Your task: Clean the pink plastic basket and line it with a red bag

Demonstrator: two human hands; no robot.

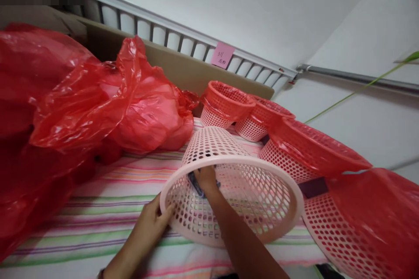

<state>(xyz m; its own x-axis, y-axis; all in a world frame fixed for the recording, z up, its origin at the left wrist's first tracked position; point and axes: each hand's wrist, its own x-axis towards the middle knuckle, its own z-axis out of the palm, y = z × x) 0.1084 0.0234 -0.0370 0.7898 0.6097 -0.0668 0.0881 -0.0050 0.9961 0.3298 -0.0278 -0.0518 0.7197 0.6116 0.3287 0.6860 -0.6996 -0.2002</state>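
Beside white radiator, striped cloth (pixel 131 209), hands (pixel 153 216) (pixel 207 179) gripping pink basket (pixel 229 159) rim and dark cloth (pixel 196 185).

Bare left hand (pixel 152 218) clasps at lower left of centre; bare right hand (pixel 207 179) reaches mid-frame, its slim forearm (pixel 232 231) slanting.

A small pink paper note (pixel 222 55) sits tilted against the white radiator (pixel 175 40), over its slats and reaching up to the top rail. It carries handwriting in dark ink, set in two short lines. The upper line appears to read "311", in thin, slanting strokes. Beneath it is a second line of what look like two small handwritten characters, close together, too small and blurred from here to make out with any certainty.
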